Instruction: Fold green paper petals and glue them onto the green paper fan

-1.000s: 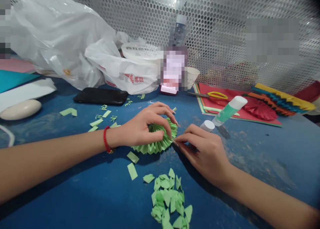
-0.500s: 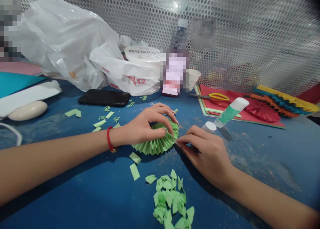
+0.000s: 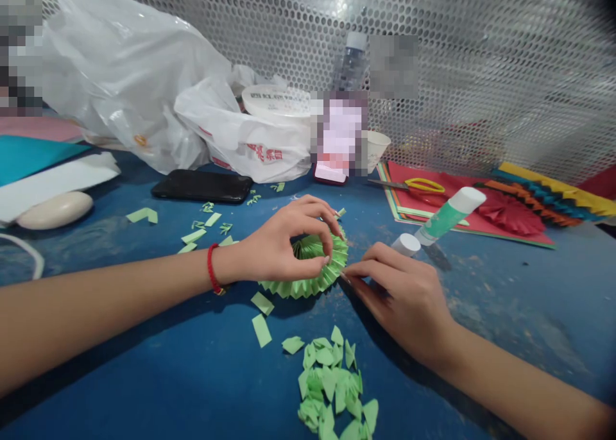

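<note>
My left hand grips a pleated light-green paper fan from above, its fingers and thumb curved around the fan's raised folds. The fan rests on the blue table top, with part of it hidden under my left hand. My right hand lies just right of it, fingertips at the fan's right edge. Its thumb is hidden behind the fingers. A red cord bracelet circles my left wrist.
Green paper scraps lie in a pile below the hands. Beyond stand a glue stick, its white cap, yellow-handled scissors on red paper, and a black phone. White plastic bags lie against a perforated metal screen.
My left fingers have pressed the fan's pleats into a tighter upward curve. My right hand has stayed at the fan's edge. The whole scene has shifted slightly right in view.
</note>
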Demonstrator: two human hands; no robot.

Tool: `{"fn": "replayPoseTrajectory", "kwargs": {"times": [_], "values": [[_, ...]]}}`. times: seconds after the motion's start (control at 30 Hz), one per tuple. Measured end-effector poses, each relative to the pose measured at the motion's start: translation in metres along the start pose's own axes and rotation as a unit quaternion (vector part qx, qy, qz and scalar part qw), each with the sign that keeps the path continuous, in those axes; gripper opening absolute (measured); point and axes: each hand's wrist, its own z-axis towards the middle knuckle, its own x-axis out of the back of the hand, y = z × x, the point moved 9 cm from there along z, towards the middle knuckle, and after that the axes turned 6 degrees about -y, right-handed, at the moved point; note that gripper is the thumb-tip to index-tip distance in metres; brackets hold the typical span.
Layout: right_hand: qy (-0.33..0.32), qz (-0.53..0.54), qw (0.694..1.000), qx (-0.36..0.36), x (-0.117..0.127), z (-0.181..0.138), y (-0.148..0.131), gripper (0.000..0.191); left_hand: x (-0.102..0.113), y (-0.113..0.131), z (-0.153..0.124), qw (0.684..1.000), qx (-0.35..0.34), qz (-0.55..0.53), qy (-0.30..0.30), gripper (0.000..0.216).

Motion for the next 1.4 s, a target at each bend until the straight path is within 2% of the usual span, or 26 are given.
{"fn": "replayPoseTrajectory", "kwargs": {"times": [0.2,0.47,0.7,0.9,1.0,1.23,1.4], "values": [[0.000,-0.009,1.000,0.003,-0.001,0.001,0.000,0.017,0.001,0.006,-0.002,0.999,-0.023,0.047,0.010,0.009],[-0.003,-0.002,1.000,-0.004,-0.002,0.000,0.002,0.018,0.001,0.006,-0.002,0.999,-0.028,0.042,0.013,0.013],[0.008,-0.034,0.999,0.018,0.000,0.000,-0.007,0.020,0.002,0.008,-0.002,0.998,-0.033,0.049,0.010,0.013],[-0.029,0.052,0.998,-0.026,-0.004,0.001,0.002,0.016,0.003,0.008,-0.003,0.999,-0.028,0.038,0.027,0.013],[-0.019,0.046,0.999,-0.021,-0.003,0.001,0.002,0.017,0.003,0.006,-0.004,0.999,-0.030,0.025,0.034,0.008],[0.001,0.000,1.000,0.000,-0.003,0.002,-0.004,0.018,-0.004,0.001,-0.001,1.000,-0.014,0.007,-0.016,0.024],[-0.002,-0.013,1.000,-0.002,-0.004,0.001,-0.004,0.017,-0.008,0.001,0.002,0.999,-0.021,-0.007,-0.042,0.026]]}}
